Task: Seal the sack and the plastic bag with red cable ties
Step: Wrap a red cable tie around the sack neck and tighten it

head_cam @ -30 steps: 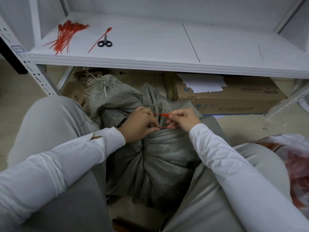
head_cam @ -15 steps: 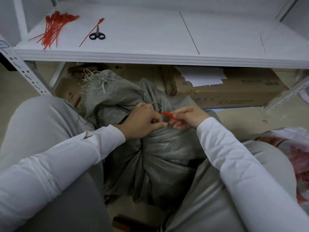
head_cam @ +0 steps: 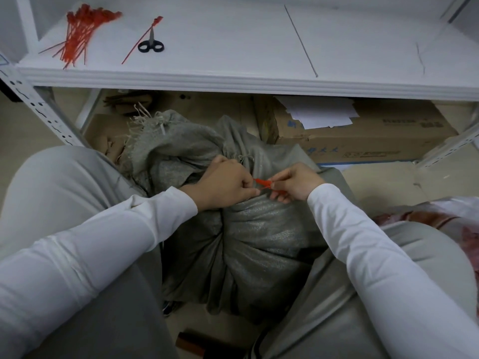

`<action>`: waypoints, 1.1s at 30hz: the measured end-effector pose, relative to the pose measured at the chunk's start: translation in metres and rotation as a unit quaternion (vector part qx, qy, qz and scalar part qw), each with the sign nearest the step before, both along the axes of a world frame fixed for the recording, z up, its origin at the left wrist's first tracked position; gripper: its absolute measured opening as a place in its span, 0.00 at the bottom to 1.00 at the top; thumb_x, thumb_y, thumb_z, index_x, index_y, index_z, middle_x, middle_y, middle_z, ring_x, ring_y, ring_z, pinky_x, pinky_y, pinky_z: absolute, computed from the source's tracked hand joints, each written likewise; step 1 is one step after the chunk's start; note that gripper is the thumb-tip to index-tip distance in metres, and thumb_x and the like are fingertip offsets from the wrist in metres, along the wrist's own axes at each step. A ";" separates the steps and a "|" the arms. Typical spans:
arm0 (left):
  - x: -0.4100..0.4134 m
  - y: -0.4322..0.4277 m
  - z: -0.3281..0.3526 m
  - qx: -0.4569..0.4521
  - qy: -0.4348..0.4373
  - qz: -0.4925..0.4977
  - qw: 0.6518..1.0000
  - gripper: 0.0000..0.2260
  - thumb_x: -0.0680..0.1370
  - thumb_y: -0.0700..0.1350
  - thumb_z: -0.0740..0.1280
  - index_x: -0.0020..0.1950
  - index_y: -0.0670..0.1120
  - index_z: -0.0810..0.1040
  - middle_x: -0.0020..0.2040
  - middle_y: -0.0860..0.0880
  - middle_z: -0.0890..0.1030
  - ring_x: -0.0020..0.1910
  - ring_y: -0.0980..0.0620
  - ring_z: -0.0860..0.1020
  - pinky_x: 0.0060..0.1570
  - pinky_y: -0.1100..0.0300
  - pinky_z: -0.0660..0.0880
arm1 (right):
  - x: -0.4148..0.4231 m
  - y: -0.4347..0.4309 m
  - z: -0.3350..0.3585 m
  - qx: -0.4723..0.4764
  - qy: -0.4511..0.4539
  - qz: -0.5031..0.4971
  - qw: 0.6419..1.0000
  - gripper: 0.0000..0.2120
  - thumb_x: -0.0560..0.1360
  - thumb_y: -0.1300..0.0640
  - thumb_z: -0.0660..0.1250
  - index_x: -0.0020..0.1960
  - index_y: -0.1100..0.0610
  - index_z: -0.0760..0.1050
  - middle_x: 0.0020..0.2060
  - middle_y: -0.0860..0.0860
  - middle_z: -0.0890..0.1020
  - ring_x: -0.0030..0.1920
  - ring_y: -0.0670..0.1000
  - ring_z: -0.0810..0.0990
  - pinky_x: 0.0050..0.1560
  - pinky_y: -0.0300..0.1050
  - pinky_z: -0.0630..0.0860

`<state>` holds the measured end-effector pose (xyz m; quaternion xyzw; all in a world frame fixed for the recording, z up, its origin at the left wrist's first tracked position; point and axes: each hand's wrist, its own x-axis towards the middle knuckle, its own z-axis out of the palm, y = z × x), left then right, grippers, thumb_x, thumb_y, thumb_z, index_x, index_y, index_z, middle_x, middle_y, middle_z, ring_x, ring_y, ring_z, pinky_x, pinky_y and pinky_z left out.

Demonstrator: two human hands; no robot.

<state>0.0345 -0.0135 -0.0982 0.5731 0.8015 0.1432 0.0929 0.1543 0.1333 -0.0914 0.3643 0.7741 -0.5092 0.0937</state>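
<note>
Grey woven sack is stood on the floor between the knees, its neck gathered at the top. The left hand is closed into a fist against that neck, with 1 end of the red cable tie pinched at thumb and forefinger. The right hand is curled in a pinch on the other end, just beside the left knuckles. Whether the tail is threaded through the head cannot be told, as the junction is hidden by fingers.

Risks, as judged:
1. If the fist is slackened while the tail is drawn, the gathers may spread and only part of the neck be caught.
2. The thin tail may be pulled out of the pinch.
3. Frayed strands at the sack mouth may be trapped in the ratchet.

The plastic bag lies at the right edge, its mouth out of view. Spare ties and scissors are left on the shelf, well apart from both hands.
</note>
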 end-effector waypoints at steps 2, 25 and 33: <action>-0.001 0.000 -0.001 0.004 0.001 0.001 1.000 0.21 0.75 0.58 0.66 0.25 0.52 0.68 0.24 0.57 0.69 0.31 0.63 0.68 0.60 0.52 0.64 | 0.000 0.001 0.001 -0.020 0.015 -0.003 1.000 0.07 0.76 0.65 0.67 0.53 0.63 0.81 0.35 0.56 0.83 0.30 0.47 0.80 0.31 0.35 0.78; 0.000 0.002 -0.003 -0.009 0.008 0.008 1.000 0.19 0.76 0.56 0.64 0.28 0.49 0.72 0.25 0.55 0.70 0.34 0.59 0.71 0.58 0.55 0.59 | 0.005 0.004 0.010 -0.033 0.027 0.035 0.998 0.12 0.73 0.70 0.68 0.54 0.61 0.80 0.40 0.56 0.84 0.33 0.48 0.81 0.36 0.36 0.81; -0.004 -0.003 -0.012 -0.009 0.115 -0.086 0.990 0.15 0.79 0.58 0.58 0.43 0.51 0.79 0.48 0.55 0.78 0.53 0.53 0.71 0.57 0.55 0.60 | 0.003 0.006 0.001 0.074 0.016 0.022 0.997 0.05 0.72 0.65 0.72 0.48 0.61 0.83 0.34 0.55 0.83 0.23 0.42 0.76 0.25 0.32 0.72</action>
